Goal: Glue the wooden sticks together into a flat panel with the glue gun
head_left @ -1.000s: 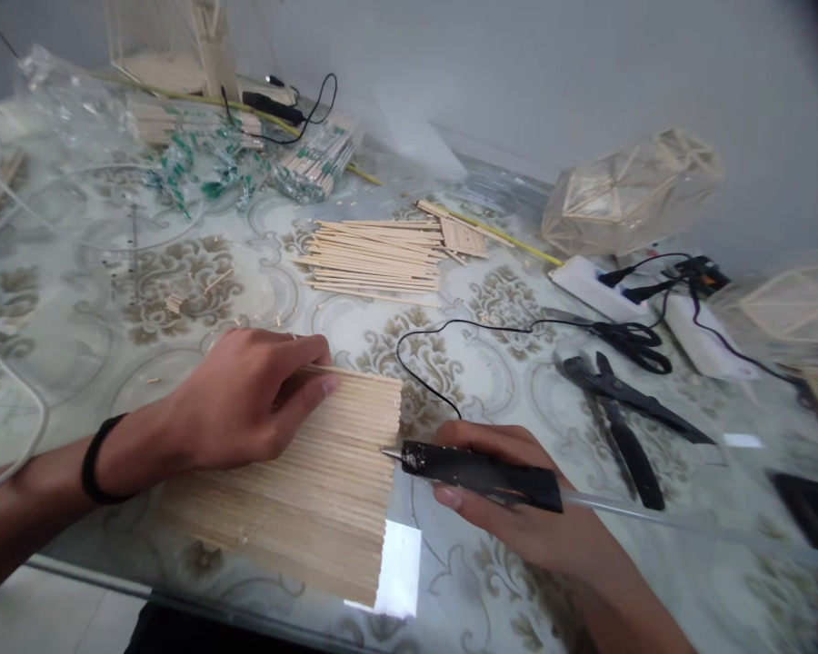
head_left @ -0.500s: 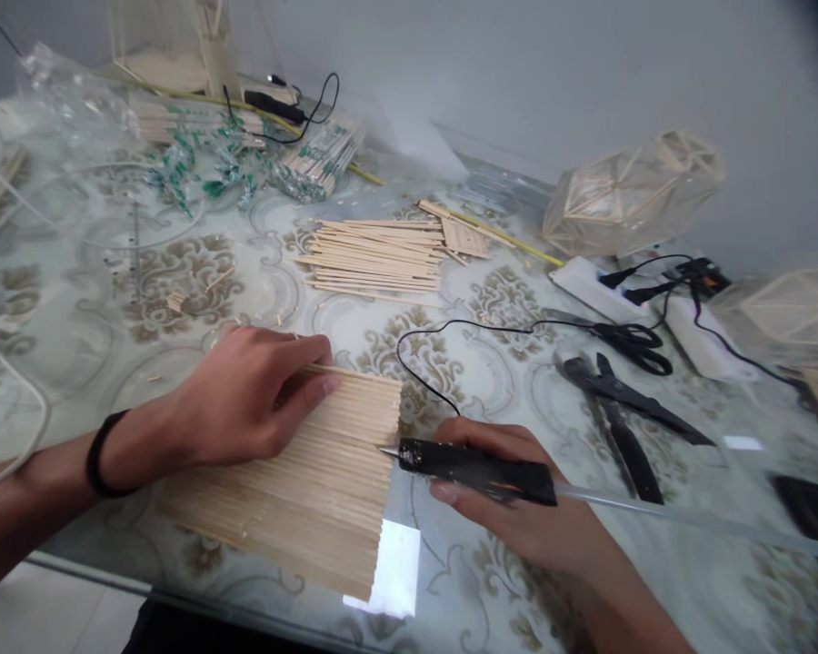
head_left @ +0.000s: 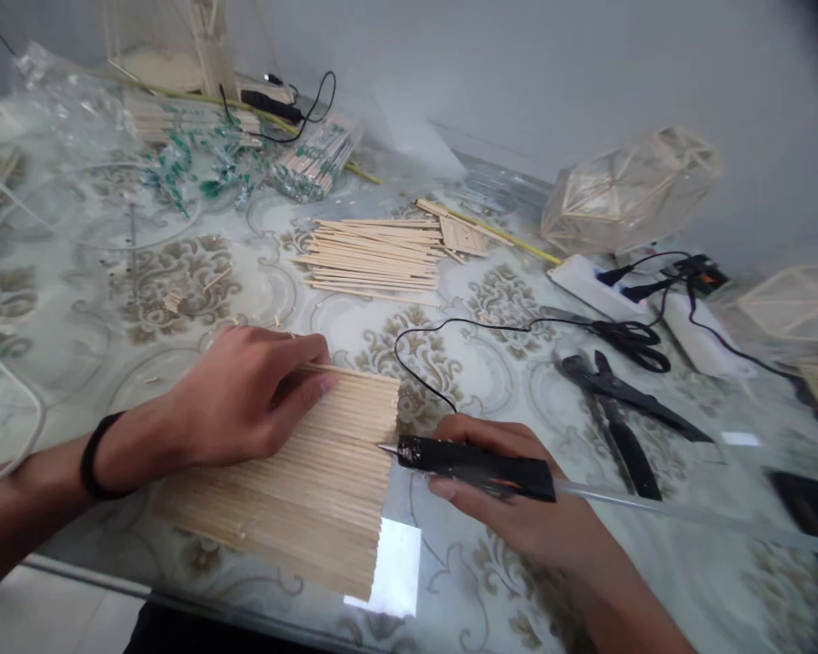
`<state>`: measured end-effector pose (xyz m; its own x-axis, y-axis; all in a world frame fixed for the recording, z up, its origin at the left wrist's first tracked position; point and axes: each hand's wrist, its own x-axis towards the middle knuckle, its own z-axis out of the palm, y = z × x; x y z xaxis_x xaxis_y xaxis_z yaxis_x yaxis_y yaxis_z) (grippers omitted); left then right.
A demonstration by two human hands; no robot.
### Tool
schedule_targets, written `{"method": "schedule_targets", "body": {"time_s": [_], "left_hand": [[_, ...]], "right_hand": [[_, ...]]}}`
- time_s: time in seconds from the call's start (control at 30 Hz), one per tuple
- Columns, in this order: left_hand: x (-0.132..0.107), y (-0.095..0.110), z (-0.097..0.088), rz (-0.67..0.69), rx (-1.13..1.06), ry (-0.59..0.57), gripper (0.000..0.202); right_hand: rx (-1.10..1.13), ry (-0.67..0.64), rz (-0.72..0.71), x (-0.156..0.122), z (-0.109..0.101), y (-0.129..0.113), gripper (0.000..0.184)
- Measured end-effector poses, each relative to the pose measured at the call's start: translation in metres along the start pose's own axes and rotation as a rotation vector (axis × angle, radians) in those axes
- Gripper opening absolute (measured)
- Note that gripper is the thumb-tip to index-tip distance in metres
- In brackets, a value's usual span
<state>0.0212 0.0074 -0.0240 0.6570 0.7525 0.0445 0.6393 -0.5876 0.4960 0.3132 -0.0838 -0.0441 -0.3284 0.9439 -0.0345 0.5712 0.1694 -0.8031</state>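
A flat panel of wooden sticks (head_left: 314, 509), laid side by side, rests on the patterned table near its front edge. My left hand (head_left: 252, 391) is closed on its far edge, thumb on top and the other fingers curled over the edge, their tips hidden. In my right hand (head_left: 504, 481) is a black hot glue pen (head_left: 473, 463), gripped between thumb and fingers. Its metal tip points left at the panel's right side, over the sticks. A clear glue stick (head_left: 654, 513) runs out of the pen's rear, and a thin black cord trails behind my fingers.
Loose wooden sticks (head_left: 374, 259) lie beyond the panel. To the right are black scissors (head_left: 631, 345), crossed dark tools (head_left: 617, 409) and a white power strip (head_left: 600, 286) with plugs. Bagged sticks (head_left: 317, 159) and a wrapped stick frame (head_left: 631, 195) stand at the back.
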Motion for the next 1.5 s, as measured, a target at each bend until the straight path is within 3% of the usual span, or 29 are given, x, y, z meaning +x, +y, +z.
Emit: {"method": "schedule_targets", "body": {"time_s": [0.83,1.3,1.5], "left_hand": [[-0.001,-0.001,0.002,0.03,0.002,0.02,0.029],[-0.001,0.0,0.002,0.016,0.0,0.012,0.028],[0.0,0.001,0.002,-0.001,0.007,0.006,0.03]], "right_hand": [[-0.014,0.043,0.114,0.002,0.003,-0.003,0.026],[-0.113,0.011,0.01,-0.002,0.001,0.004,0.025],[-0.155,0.123,-0.012,-0.013,0.006,0.014,0.021]]}}
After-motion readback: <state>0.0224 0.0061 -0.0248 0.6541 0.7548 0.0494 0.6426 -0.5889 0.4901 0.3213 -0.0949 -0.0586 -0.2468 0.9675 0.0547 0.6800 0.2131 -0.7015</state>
